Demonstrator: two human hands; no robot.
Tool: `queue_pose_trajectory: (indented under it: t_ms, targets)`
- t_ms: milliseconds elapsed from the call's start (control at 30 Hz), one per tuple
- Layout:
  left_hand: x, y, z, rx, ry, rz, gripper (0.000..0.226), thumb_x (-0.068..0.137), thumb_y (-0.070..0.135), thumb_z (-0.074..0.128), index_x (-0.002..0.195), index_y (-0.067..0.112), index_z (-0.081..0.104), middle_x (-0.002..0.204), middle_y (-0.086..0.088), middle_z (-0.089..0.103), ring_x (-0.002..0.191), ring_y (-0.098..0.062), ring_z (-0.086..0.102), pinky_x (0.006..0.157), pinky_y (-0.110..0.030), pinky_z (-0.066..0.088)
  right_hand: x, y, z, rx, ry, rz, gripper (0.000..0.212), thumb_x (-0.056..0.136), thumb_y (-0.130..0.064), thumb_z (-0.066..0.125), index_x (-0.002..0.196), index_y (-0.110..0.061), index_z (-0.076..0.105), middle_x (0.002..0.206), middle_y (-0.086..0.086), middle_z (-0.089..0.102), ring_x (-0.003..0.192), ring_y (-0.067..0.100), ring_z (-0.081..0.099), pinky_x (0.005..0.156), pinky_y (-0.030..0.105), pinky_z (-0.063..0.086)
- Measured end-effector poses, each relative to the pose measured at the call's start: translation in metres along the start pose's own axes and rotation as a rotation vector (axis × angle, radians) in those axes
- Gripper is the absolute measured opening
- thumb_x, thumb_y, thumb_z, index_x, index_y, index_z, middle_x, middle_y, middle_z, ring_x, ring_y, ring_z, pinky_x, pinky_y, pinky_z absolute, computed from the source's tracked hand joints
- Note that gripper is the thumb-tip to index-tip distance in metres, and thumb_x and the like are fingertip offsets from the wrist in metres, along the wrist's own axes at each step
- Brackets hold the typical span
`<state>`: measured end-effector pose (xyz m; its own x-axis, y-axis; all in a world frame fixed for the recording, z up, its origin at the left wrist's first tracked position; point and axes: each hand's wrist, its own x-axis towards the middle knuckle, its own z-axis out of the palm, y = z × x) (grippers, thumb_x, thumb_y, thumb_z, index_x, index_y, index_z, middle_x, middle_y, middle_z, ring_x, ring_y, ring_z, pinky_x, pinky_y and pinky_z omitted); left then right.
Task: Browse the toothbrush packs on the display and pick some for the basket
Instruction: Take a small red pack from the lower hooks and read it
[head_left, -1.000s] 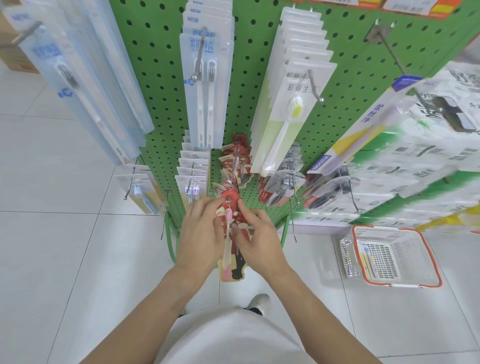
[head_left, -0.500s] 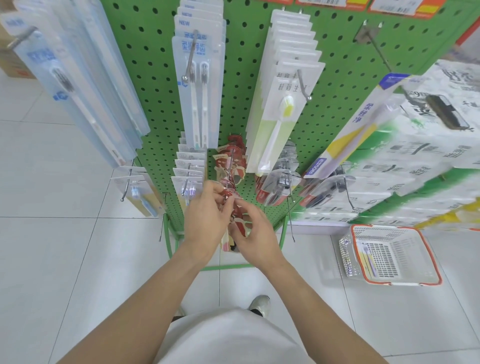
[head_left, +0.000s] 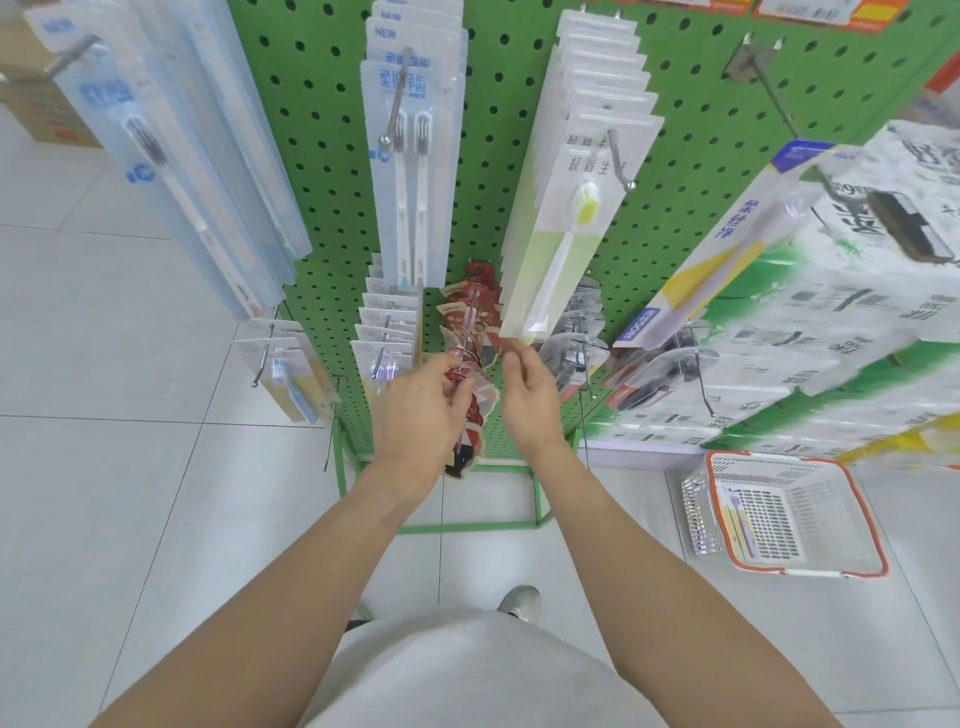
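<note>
Red cartoon-print toothbrush packs (head_left: 470, 332) hang on a low hook of the green pegboard display (head_left: 498, 156). My left hand (head_left: 418, 410) pinches the front red pack at the hook's tip. My right hand (head_left: 527, 400) hovers just right of that pack, fingers relaxed and holding nothing. Pale blue twin-brush packs (head_left: 413, 150) and white-and-yellow packs (head_left: 571, 208) hang on higher hooks. A white basket with an orange rim (head_left: 795, 512) sits on the floor at the right, with a purple toothbrush pack (head_left: 735, 517) inside.
Long blue packs (head_left: 156, 156) jut out at the upper left. Small packs (head_left: 387, 353) hang left of the red ones, and clear packs (head_left: 576, 343) hang right of them. Stacked tissue bundles (head_left: 831, 291) fill the right side. Bare metal hooks stick out of the board. White tiled floor lies below.
Both hands have risen along the hook with the red pack. My right hand has let go of the pack and moved a little to the right; my left hand still pinches it.
</note>
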<state>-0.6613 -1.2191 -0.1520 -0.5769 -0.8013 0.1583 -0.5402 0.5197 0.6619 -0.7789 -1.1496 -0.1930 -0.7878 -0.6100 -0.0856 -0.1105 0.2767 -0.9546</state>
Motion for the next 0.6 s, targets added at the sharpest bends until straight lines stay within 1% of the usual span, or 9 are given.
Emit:
queue_pose_trajectory:
  t_ms: [33, 67, 100, 133, 200, 267, 300, 400, 600]
  targets:
    - [0.000, 0.000, 0.000, 0.003, -0.002, -0.007, 0.023, 0.094, 0.036, 0.068, 0.113, 0.023, 0.070, 0.073, 0.010, 0.069, 0.071, -0.016, 0.065, 0.066, -0.035, 0.055, 0.006, 0.001, 0.003, 0.012, 0.013, 0.027, 0.029, 0.109, -0.025, 0.039, 0.118, -0.011, 0.063, 0.101, 0.009, 0.068, 0.086, 0.014, 0.058, 0.080, 0.029, 0.047]
    - [0.001, 0.000, 0.000, 0.006, -0.002, -0.012, 0.022, 0.094, 0.036, 0.068, 0.111, 0.023, 0.070, 0.074, 0.010, 0.069, 0.071, -0.016, 0.065, 0.066, -0.035, 0.055, 0.012, 0.002, 0.006, 0.031, 0.027, 0.064, 0.028, 0.109, -0.024, 0.039, 0.113, -0.008, 0.062, 0.097, 0.014, 0.067, 0.081, 0.016, 0.055, 0.077, 0.034, 0.046]
    - [0.001, 0.001, 0.000, 0.008, -0.001, -0.015, 0.021, 0.094, 0.036, 0.068, 0.110, 0.023, 0.071, 0.074, 0.010, 0.069, 0.071, -0.016, 0.065, 0.066, -0.035, 0.055, 0.019, 0.005, 0.009, 0.052, 0.040, 0.105, 0.028, 0.109, -0.023, 0.039, 0.110, -0.008, 0.062, 0.099, 0.018, 0.067, 0.082, 0.018, 0.055, 0.077, 0.035, 0.047]
    - [0.001, 0.001, -0.001, 0.009, 0.003, -0.014, 0.021, 0.094, 0.037, 0.068, 0.109, 0.023, 0.071, 0.074, 0.010, 0.070, 0.070, -0.016, 0.065, 0.065, -0.034, 0.055, 0.025, 0.008, 0.013, 0.080, 0.051, 0.139, 0.027, 0.109, -0.022, 0.040, 0.110, -0.009, 0.063, 0.103, 0.018, 0.069, 0.086, 0.020, 0.058, 0.082, 0.037, 0.050]
    - [0.001, 0.000, 0.000, 0.005, 0.006, -0.016, 0.021, 0.094, 0.038, 0.068, 0.108, 0.023, 0.071, 0.074, 0.009, 0.071, 0.068, -0.015, 0.065, 0.064, -0.032, 0.054, 0.034, 0.016, 0.021, 0.168, 0.063, 0.212, 0.025, 0.107, -0.020, 0.041, 0.113, -0.016, 0.066, 0.108, 0.008, 0.073, 0.099, 0.022, 0.066, 0.096, 0.046, 0.053]
    - [0.001, 0.000, 0.001, -0.008, 0.007, -0.023, 0.020, 0.094, 0.038, 0.068, 0.108, 0.023, 0.071, 0.075, 0.008, 0.072, 0.068, -0.015, 0.066, 0.063, -0.031, 0.053, 0.043, 0.027, 0.029, 0.265, 0.060, 0.301, 0.025, 0.104, -0.020, 0.044, 0.117, -0.023, 0.065, 0.114, 0.003, 0.073, 0.110, 0.027, 0.067, 0.102, 0.052, 0.052]
    - [0.001, -0.001, 0.001, -0.005, 0.006, -0.025, 0.020, 0.094, 0.038, 0.067, 0.108, 0.024, 0.071, 0.076, 0.007, 0.073, 0.070, -0.016, 0.066, 0.063, -0.032, 0.053, 0.046, 0.031, 0.032, 0.309, 0.061, 0.336, 0.025, 0.104, -0.020, 0.045, 0.121, -0.026, 0.064, 0.119, 0.004, 0.071, 0.113, 0.028, 0.067, 0.103, 0.053, 0.051]
    - [0.002, -0.003, 0.001, 0.021, 0.007, -0.029, 0.020, 0.095, 0.039, 0.065, 0.110, 0.026, 0.070, 0.080, 0.007, 0.074, 0.074, -0.017, 0.067, 0.064, -0.032, 0.052, 0.047, 0.037, 0.039, 0.481, 0.053, 0.398, 0.036, 0.105, -0.017, 0.051, 0.140, -0.022, 0.056, 0.131, 0.009, 0.067, 0.115, 0.030, 0.068, 0.103, 0.051, 0.053]
    - [0.002, -0.007, 0.004, 0.006, 0.018, -0.010, 0.025, 0.094, 0.039, 0.066, 0.114, 0.025, 0.071, 0.083, 0.006, 0.073, 0.075, -0.018, 0.067, 0.066, -0.036, 0.056, 0.039, 0.038, 0.037, 0.715, 0.053, 0.456, 0.048, 0.105, -0.006, 0.051, 0.149, -0.022, 0.045, 0.124, 0.017, 0.069, 0.112, 0.032, 0.070, 0.102, 0.048, 0.054]
